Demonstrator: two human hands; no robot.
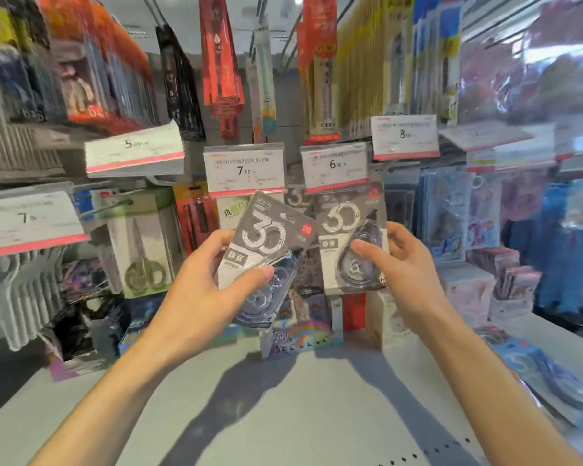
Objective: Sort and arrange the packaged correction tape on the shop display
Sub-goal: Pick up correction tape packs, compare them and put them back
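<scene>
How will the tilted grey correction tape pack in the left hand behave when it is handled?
The grey card-and-blister correction tape pack probably stays fairly stiff. It looks light, since the left hand pinches it alone. Its glossy blister may be slippery.

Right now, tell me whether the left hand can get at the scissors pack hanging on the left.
Probably not freely: the left hand is gripping a tilted correction tape pack. The scissors pack hangs unobstructed just to its left, so the path looks open once the fingers let go.

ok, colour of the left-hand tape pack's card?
Dark grey above, white below, big silver "30": the correction tape pack the left hand grips, head view.
</scene>
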